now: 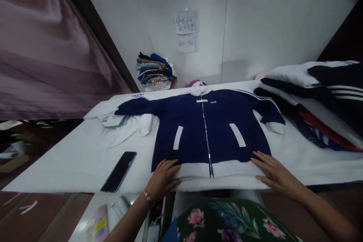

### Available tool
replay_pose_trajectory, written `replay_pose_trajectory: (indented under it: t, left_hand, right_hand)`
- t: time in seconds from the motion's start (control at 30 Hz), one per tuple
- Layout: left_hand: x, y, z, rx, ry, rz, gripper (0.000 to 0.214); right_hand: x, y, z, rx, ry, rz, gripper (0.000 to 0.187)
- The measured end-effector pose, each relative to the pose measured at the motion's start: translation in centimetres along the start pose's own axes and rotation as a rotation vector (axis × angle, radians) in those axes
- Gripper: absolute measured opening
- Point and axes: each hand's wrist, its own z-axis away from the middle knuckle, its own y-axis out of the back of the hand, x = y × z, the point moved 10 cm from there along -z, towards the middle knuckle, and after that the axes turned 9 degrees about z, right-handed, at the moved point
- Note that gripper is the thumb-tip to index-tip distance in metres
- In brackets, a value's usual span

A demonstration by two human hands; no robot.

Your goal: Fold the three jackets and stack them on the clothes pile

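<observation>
Your left hand (163,177) and right hand (275,173) rest flat, fingers open and empty, on the navy jacket (210,128); collar toward frame top, fabric seemingly knit.

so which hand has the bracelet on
The left hand: a thin band circles its wrist, while the wrist of the right hand is bare. Both rest flat on the jacket.

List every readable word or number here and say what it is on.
"45-50": handwritten on the lower paper note on the wall.
Upper paper note: handwritten characters, too blurred to read.
Chest label on the navy jacket: too small to read.
</observation>
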Motion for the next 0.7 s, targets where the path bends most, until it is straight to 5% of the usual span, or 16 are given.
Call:
replay_pose_trajectory:
  t: [0.37,0.53,0.7]
  left_hand:
    - [1.4,0.5,-1.0,-0.033,-0.004,-0.137,0.056]
    - [1.3,2.0,-0.4,-0.005,0.004,-0.083,0.047]
    - [0.9,0.8,0.4,-0.053,-0.01,-0.008,0.047]
  right_hand:
    - [0.7,-0.1,-1.9,0.049,0.06,0.073,0.05]
    - [0.6,1.6,-0.7,0.095,0.058,0.06,0.05]
    - [0.2,0.6,0.3,0.046,0.082,0.072,0.05]
